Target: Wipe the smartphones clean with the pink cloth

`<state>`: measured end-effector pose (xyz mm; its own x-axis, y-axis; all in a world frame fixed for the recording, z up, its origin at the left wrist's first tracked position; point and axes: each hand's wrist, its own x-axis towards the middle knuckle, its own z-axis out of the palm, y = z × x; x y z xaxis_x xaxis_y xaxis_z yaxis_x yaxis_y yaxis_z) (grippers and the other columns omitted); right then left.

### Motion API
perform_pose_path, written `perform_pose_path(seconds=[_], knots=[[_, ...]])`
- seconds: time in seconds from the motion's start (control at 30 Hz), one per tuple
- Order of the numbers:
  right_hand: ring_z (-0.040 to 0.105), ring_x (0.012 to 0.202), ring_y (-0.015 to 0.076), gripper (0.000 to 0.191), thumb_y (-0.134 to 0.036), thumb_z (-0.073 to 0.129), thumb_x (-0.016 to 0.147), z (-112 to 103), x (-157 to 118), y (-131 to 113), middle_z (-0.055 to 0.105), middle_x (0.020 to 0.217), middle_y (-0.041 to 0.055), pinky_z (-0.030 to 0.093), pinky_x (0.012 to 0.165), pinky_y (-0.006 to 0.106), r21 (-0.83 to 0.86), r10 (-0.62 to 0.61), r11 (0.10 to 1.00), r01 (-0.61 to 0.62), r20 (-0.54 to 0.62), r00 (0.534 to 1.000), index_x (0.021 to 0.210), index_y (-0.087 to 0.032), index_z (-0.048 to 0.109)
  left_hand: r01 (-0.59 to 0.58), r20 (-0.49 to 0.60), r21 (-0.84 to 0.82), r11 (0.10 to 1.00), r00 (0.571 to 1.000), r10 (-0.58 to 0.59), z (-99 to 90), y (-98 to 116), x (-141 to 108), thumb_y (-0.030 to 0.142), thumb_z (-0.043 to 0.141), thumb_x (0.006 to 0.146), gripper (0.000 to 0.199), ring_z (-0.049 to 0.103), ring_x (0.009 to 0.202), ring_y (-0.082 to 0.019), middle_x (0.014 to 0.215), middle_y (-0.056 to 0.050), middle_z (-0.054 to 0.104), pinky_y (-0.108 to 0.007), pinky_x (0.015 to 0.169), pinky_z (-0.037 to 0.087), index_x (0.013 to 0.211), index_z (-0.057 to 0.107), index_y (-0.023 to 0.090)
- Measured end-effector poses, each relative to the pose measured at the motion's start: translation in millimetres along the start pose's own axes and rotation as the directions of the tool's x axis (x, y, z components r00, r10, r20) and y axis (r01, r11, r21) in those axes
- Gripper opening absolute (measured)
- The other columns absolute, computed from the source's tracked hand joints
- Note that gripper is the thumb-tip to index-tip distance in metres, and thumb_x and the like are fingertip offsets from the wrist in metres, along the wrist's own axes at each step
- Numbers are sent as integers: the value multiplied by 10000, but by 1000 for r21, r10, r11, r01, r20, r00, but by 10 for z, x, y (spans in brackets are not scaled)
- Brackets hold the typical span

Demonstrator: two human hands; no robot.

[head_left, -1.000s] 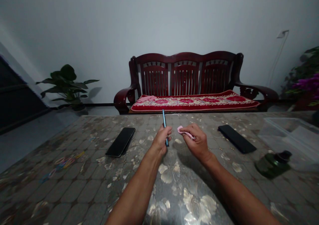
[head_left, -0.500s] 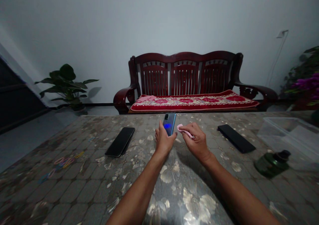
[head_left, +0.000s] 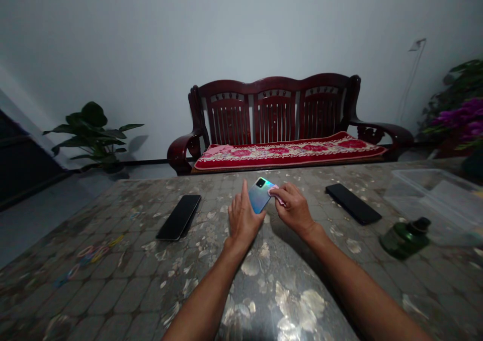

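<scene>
A shiny blue-silver smartphone [head_left: 258, 198], its back and camera block towards me, is in the grip of my left hand [head_left: 243, 214]. The thumb lies along its lower edge and the index finger points up beside its left side. My right hand [head_left: 295, 207] pinches a small pink cloth [head_left: 276, 192], which touches the phone's right edge near the top. The fingers cover part of the cloth. One black phone [head_left: 179, 218] lies to the left of my hands, another black phone [head_left: 352, 203] to the right.
On the right of the patterned table [head_left: 211, 290] stand a green bottle [head_left: 404, 239] with a black cap and a clear plastic box [head_left: 405, 192]. Coloured rubber bands [head_left: 90, 254] lie at the left. Beyond the table is a wooden bench [head_left: 273, 112], with a potted plant [head_left: 98, 135] to its left.
The pink cloth has come left from beside the phone onto its right edge. My left hand has tilted the phone, and its back now reflects bright rainbow light. The view has shifted slightly.
</scene>
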<state>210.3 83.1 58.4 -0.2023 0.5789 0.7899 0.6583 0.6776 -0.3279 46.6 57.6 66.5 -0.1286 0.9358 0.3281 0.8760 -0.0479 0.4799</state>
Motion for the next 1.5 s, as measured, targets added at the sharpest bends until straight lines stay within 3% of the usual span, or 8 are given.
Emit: perform_pose_path(seconds=[0.17,0.3,0.37,0.5,0.6,1.07,1.5], knots=[[532,855,201,263,-47,515,808,8,-37,27,570,865,51,411,764,286,-76,62,996,-52,139,988,921,-207,689,-17,45,94,995,999,13,10,-62,-69,319,754,758,1015,540,1230,-319,1317,-146,596,-400,1002,372,1570,154,218],[533,908,201,264,-60,530,805,34,-69,-27,590,923,60,403,798,274,-93,66,995,-33,372,926,943,-207,701,-12,116,107,994,993,-1,32,-126,-106,332,768,743,1028,518,1247,-332,1348,-145,583,-404,1013,362,1570,167,228],[532,915,204,253,-68,531,813,43,-74,-27,598,928,68,399,800,274,-135,118,989,-66,422,899,938,-198,709,-11,152,108,994,988,-5,39,-156,-123,339,778,729,1039,502,1262,-339,1378,-146,567,-405,1021,359,1568,178,221],[538,893,190,272,-61,500,837,52,-88,31,602,914,69,394,782,261,-185,243,966,-179,417,876,928,-184,726,-3,217,131,991,976,-25,40,-194,-155,364,793,708,1052,498,1263,-347,1378,-144,574,-411,1034,360,1566,204,209],[542,884,180,276,-63,496,848,75,-118,69,605,912,66,388,773,255,-182,269,961,-209,425,864,916,-183,734,4,240,157,988,970,-42,40,-198,-176,376,788,710,1041,504,1254,-351,1363,-142,586,-414,1032,368,1565,219,207],[560,903,179,273,-80,512,856,181,-215,125,617,919,63,389,759,245,-190,270,961,-203,458,847,945,-196,743,-32,293,207,978,956,-30,101,-207,-204,402,762,760,961,519,1246,-336,1351,-137,579,-399,1026,375,1557,258,219],[565,976,204,261,-96,515,878,165,-136,41,632,995,95,403,801,261,-271,276,952,-145,548,790,978,-191,736,-27,278,274,961,959,-52,130,-151,-284,420,720,803,899,523,1207,-351,1302,-165,572,-410,996,387,1555,277,202]])
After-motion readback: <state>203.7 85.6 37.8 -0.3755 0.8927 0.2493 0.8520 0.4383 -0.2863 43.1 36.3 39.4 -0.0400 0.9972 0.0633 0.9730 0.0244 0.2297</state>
